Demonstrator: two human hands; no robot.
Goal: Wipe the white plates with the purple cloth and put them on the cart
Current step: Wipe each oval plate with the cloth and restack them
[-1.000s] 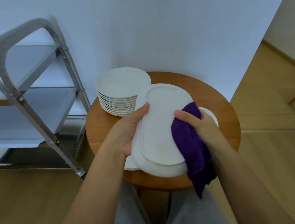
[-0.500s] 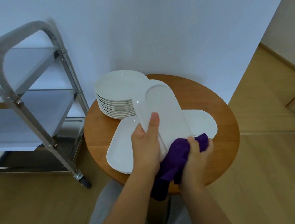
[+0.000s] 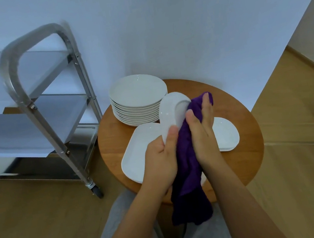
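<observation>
The oblong white plate [image 3: 173, 112] is held on edge above the round wooden table [image 3: 247, 145], its long axis pointing away from the person. The left hand [image 3: 162, 159] grips the near end of this plate, thumb curled over the rim. The purple cloth [image 3: 189, 167] lies against the plate's right face and hangs down past the table edge. The right hand [image 3: 203, 129] presses the cloth to the plate with fingers extended and nearly straight; the thumb rests on the cloth. Directly beneath the held plate, a low pile of oblong plates [image 3: 137, 153] lies flat on the table, visible on both sides of the hands. At the far left of the table stands a stack of round plates [image 3: 139, 103], about ten deep; the held plate's far end sits just beside its right rim. The metal cart [image 3: 49, 124] stands on the wooden floor [image 3: 36, 232] left of the table, near the white wall [image 3: 177, 22]. Its shelves are steel trays; one pale, blurred round shape shows on the middle shelf, and what it is cannot be determined.
</observation>
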